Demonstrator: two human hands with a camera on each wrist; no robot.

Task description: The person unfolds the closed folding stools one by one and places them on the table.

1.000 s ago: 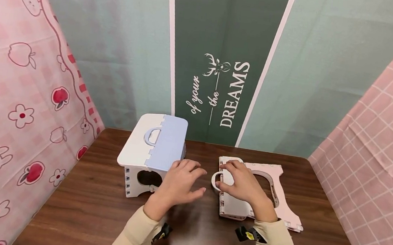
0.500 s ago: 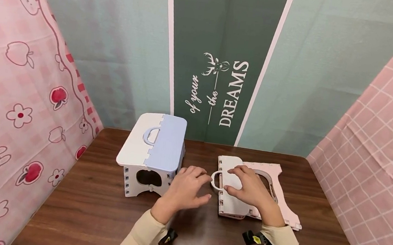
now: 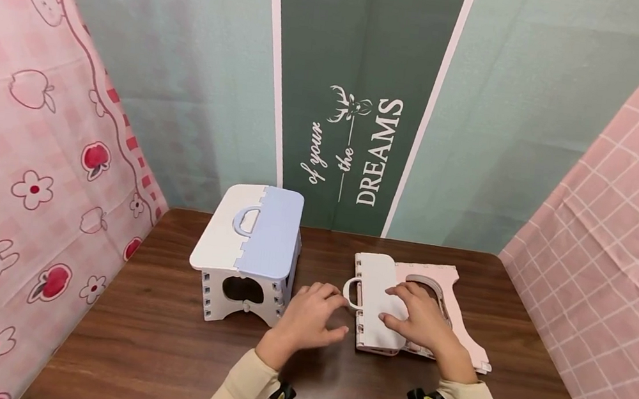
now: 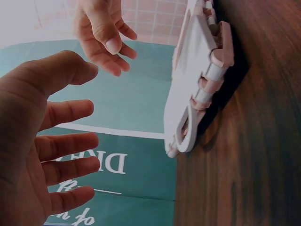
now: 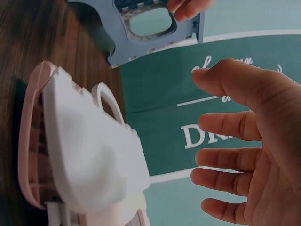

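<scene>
A folded pink and white folding stool (image 3: 374, 301) lies flat on the right half of the table, its white handle (image 3: 349, 294) pointing left. Over its white panel hovers my right hand (image 3: 423, 319), fingers loosely bent; the right wrist view shows a gap between this hand and the stool. Between the two stools is my left hand (image 3: 308, 319), near the white handle, fingers spread and holding nothing. To its left a blue and white folding stool (image 3: 273, 230) stands unfolded on its legs, with a blue handle (image 3: 242, 221) on top.
The brown wooden table (image 3: 127, 335) meets a green curtain (image 3: 363, 49) with printed words at the back. A pink patterned cloth (image 3: 26, 184) hangs on the left side, and a pink checked cloth (image 3: 610, 240) on the right.
Both hands have shifted right and slightly toward me. My right hand has drawn back from beside the white handle to over the white panel's right part. The stools have stayed in place.
</scene>
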